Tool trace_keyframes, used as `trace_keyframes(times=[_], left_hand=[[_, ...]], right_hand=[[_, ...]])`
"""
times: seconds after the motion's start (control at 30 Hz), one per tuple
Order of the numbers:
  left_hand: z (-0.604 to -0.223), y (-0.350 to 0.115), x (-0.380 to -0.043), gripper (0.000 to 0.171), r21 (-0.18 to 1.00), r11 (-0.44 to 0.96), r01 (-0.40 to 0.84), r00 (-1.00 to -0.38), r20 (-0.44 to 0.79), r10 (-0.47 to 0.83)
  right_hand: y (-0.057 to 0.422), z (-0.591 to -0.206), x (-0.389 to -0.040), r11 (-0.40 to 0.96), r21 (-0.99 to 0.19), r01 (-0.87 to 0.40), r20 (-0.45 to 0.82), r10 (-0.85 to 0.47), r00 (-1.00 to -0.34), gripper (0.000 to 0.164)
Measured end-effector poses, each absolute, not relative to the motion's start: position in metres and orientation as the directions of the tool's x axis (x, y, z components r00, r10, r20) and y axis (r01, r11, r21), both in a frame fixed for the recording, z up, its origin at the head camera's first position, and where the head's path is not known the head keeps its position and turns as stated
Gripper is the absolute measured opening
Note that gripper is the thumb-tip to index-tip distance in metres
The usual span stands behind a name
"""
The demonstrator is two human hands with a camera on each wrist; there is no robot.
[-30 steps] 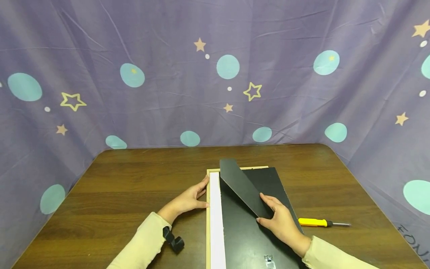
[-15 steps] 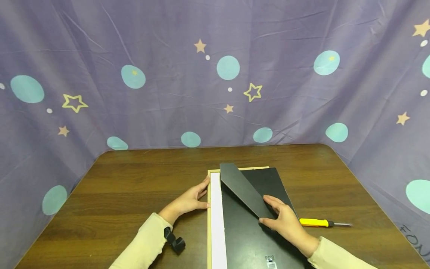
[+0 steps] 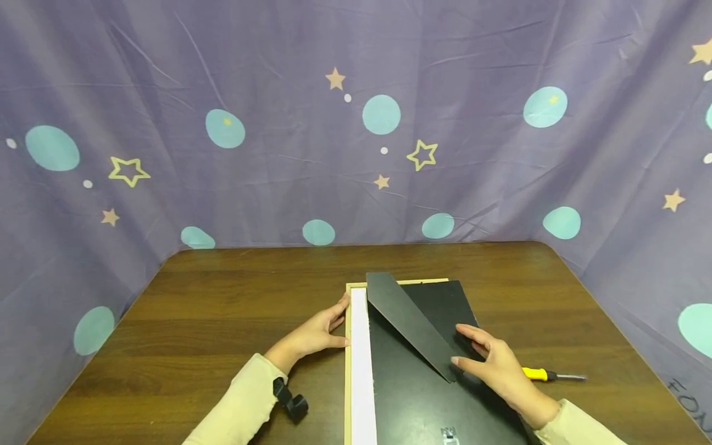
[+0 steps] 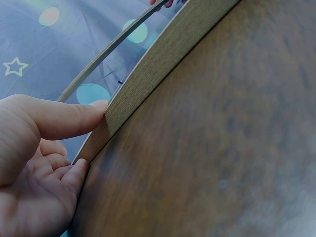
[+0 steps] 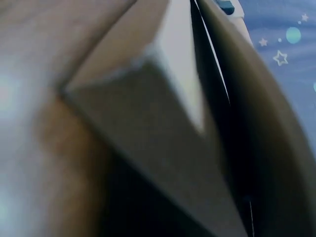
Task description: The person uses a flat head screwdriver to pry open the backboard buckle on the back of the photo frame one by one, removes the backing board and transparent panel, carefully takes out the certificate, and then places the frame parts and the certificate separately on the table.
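Note:
A picture frame [image 3: 348, 395] with a thin pale wood border lies back side up. Its black backing board [image 3: 414, 408] sits shifted to the right, so a white strip [image 3: 363, 364] shows along the left. From the board rises a slanted black easel leg [image 3: 408, 318]. My left hand [image 3: 311, 337] holds the frame's left side near the far corner, thumb and fingertips on the wood edge [image 4: 153, 66]. At the leg's lower end is my right hand [image 3: 500, 371], fingers spread, thumb at the tip. Blurred in the right wrist view is a frame corner [image 5: 138, 98].
A yellow-handled screwdriver [image 3: 536, 374] lies right of the frame, partly behind the right hand. The wooden table [image 3: 222, 296] ends at a purple curtain [image 3: 278, 154] with stars and dots. A small clip [image 3: 449, 434] sits on the board near the bottom.
My right hand has slid right and nearer, off the leg's sides to its lower tip, which now shows. The leg has sunk slightly. My left hand stays on the frame edge.

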State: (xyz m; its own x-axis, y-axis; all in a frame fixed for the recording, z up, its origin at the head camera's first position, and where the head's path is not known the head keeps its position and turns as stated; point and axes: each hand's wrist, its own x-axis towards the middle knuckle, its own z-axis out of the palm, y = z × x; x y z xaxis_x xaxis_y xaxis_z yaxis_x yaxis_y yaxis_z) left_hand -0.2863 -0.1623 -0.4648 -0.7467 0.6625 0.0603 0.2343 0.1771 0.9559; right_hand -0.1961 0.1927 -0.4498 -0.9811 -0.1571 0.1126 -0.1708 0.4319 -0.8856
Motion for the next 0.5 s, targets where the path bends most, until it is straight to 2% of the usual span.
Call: trace_keyframes(times=[0.5], left_hand=[[-0.468,-0.162,-0.288,0.092,0.951,0.194,0.240,-0.747,0.054,0.663]], right_hand=[[0.235,-0.459,-0.182,0.447,-0.883,-0.140,0.088,-0.135,-0.987,0.060]])
